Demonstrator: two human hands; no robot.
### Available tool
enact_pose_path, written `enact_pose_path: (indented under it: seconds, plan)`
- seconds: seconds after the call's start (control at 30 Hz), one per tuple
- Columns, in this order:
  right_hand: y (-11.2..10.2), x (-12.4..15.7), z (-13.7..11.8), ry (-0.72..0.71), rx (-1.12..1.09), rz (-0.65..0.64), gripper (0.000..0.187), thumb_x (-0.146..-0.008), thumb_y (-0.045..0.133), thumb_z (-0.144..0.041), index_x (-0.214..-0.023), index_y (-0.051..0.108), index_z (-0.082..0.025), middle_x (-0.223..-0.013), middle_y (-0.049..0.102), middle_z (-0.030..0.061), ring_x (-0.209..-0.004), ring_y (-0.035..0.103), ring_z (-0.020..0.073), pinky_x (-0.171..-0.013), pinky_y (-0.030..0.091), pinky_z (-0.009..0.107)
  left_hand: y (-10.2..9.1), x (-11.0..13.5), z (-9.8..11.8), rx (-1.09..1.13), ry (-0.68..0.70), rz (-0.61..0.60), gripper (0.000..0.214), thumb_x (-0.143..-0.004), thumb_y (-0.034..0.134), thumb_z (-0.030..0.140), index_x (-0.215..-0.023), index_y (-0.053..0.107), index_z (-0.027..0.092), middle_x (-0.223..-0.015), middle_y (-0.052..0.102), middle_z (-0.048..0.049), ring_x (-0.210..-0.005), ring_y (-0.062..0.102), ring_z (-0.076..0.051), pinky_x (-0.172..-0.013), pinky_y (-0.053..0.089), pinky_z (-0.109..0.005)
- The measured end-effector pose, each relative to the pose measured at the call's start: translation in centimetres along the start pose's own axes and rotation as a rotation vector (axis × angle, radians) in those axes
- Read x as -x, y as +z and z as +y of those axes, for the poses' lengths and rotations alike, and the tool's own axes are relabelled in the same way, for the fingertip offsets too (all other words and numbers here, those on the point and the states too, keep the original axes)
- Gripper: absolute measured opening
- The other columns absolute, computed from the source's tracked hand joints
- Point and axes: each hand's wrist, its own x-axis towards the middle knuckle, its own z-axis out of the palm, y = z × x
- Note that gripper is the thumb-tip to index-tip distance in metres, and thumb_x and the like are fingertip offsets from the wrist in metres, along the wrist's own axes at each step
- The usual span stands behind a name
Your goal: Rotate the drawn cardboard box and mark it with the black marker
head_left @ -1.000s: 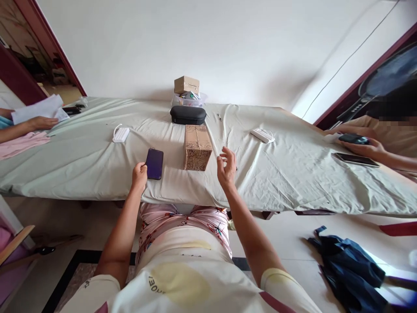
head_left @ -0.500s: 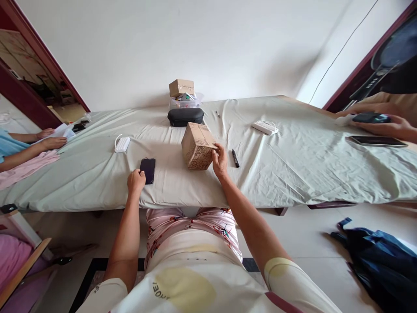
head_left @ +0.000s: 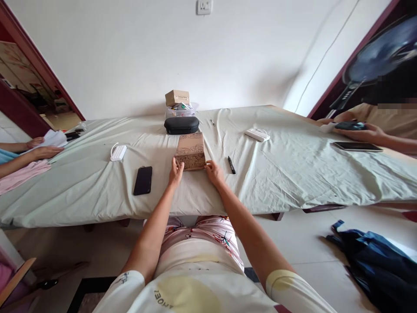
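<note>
Brown cardboard box (head_left: 191,151) rests at the cloth's (head_left: 81,187) near middle, grasped between left hand (head_left: 176,172) and right hand (head_left: 214,172), apparently unlifted; phone (head_left: 142,180), left, and marker (head_left: 231,165), right, lie unheld.

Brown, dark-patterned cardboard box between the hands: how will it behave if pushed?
The brown, dark-patterned cardboard box is probably fairly stiff: its faces look flat, its edges mostly straight. Its block shape makes rolling unlikely. The wrinkled pale green cloth under it may bunch and drag. Weight: can't tell, contents hidden.
</note>
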Motion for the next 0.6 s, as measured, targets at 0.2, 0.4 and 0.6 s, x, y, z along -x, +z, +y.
enact_pose_path:
  seconds: [0.2, 0.4, 0.6]
  plan:
    - [0.0, 0.4, 0.1, -0.09, 0.193, -0.057, 0.012, -0.085, 0.06, -0.027, -0.094, 0.066, -0.021, -0.094, 0.073, 0.0071, -0.082, 0.063, 0.0207, -0.076, 0.05, 0.031, 0.7, 1.0, -2.8, -0.129, 0.132, 0.069, 0.083, -0.091, 0.069, 0.048, -0.161, 0.034, 0.021, -0.161, 0.048, -0.0171, -0.149, 0.048, -0.032, -0.124, 0.04, -0.045]
    - [0.4, 1.6, -0.5, -0.374, 0.207, -0.229, 0.019, -0.092, 0.066, -0.039, -0.087, 0.066, -0.021, -0.081, 0.068, 0.0023, -0.072, 0.059, 0.0166, -0.071, 0.047, 0.027, 0.1, 1.1, -2.4, -0.115, 0.216, 0.16, 0.095, -0.092, 0.064, 0.06, -0.165, 0.021, 0.016, -0.168, 0.034, -0.0214, -0.156, 0.036, -0.033, -0.128, 0.032, -0.047]
    - [0.8, 2.6, -1.5, -0.704, 0.272, -0.363, 0.025, -0.103, 0.052, -0.032, -0.114, 0.072, -0.022, -0.099, 0.074, 0.0073, -0.091, 0.068, 0.0187, -0.087, 0.053, 0.029, 0.2, 1.3, -2.1, -0.187, 0.249, 0.224, 0.099, -0.094, 0.053, 0.07, -0.166, 0.015, 0.014, -0.171, 0.019, -0.0261, -0.161, 0.02, -0.037, -0.128, 0.026, -0.055]
